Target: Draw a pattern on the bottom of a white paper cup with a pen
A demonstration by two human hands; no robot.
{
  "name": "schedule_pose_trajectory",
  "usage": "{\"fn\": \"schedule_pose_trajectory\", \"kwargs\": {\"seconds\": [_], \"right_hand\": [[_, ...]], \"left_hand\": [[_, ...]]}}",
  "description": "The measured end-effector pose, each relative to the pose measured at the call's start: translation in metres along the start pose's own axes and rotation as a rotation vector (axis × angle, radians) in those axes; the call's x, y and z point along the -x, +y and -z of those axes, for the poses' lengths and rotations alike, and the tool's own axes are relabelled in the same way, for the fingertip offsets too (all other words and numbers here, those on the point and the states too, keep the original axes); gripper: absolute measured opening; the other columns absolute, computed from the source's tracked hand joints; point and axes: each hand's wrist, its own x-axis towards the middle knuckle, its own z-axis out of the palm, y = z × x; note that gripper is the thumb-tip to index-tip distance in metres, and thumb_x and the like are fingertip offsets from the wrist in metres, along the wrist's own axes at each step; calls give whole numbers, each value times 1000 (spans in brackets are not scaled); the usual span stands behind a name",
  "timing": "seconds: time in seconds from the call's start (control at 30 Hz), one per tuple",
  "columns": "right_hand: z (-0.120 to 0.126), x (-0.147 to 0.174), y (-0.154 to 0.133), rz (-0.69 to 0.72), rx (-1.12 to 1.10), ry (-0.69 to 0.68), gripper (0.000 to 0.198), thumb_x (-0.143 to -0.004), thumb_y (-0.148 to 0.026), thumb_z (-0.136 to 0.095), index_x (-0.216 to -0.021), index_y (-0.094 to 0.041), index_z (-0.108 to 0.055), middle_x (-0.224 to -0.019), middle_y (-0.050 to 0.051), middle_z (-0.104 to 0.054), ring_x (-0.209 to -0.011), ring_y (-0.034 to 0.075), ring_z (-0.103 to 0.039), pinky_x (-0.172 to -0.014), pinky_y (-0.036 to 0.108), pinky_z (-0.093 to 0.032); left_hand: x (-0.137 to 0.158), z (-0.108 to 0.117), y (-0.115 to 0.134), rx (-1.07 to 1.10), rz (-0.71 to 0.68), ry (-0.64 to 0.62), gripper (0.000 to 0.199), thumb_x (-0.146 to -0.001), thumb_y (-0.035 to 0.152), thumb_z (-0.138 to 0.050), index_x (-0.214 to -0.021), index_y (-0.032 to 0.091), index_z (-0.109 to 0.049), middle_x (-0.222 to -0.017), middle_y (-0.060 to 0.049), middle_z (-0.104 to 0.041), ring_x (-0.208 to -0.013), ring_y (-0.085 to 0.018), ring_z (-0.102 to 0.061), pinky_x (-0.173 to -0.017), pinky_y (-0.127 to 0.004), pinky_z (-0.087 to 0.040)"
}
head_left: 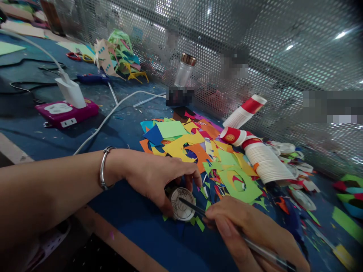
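Note:
A small round white paper cup base [183, 212] faces up at me, with dark lines drawn on it and a raised rim; the cup's sides are mostly hidden. Around it curve the thumb and fingers of my left hand [155, 175], gripping it from the far left side. My right hand [249, 230] pinches a black pen [194, 207] with a clear barrel. The pen's tip rests on or just above the drawn surface. Small green paper scraps [200, 223] lie beside the cup base.
Coloured paper offcuts [181, 130] spread beyond my hands. Stacked paper cups [266, 162] lie to the right. On the left sit a purple power strip [66, 113] with a white cable [110, 113], a blue glue gun [93, 78] and red scissors [73, 56]. A perforated metal screen [269, 56] borders the back.

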Motion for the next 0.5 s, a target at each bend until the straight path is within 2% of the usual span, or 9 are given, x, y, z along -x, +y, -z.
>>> {"fn": "schedule_pose_trajectory", "kwargs": {"seconds": [0.2,0.37,0.5], "right_hand": [[6,10,0,-52,186,48,17,-98,-16,-55,-99,-26,-69,-84,-3,-80,-73,13,-77,-75,22,-59],[-4,5,2,44,114,140,18,-98,-15,-53,-94,-26,-67,-76,-2,-77,-59,14,-73,-57,22,-58],[-10,3,4,112,168,120,23,-101,-21,-47,-88,-26,-65,-67,-2,-74,-53,14,-71,-50,23,-56]], "left_hand": [[0,1,-1,-21,-15,9,75,-64,17,-86,-131,22,-52,-122,-3,-64,-103,-18,-59,-88,-29,-49],[0,1,0,-22,3,5,76,-63,16,-87,-131,21,-52,-122,-4,-65,-103,-19,-59,-88,-30,-49],[0,1,1,-30,16,-1,76,-64,17,-86,-132,22,-51,-124,-4,-64,-106,-20,-58,-89,-32,-49]]}}
